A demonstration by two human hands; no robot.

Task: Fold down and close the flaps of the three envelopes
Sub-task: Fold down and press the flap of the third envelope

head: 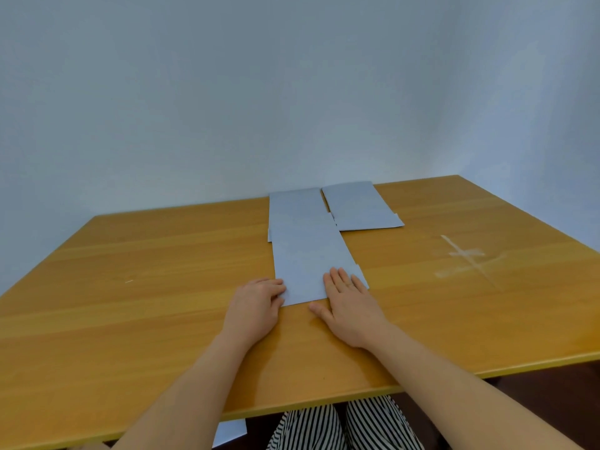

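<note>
Three white envelopes lie on the wooden table. The nearest envelope lies flat in front of me and overlaps the near end of the far left envelope. The far right envelope lies apart beside them. My right hand rests palm down, fingers spread, on the near right corner of the nearest envelope. My left hand has its fingers curled at that envelope's near left corner, touching its edge. I cannot tell whether it pinches the paper.
Pale tape marks cross on the table's right side. A white wall stands just behind the table's far edge. Below the near edge are striped trousers and a white sheet.
</note>
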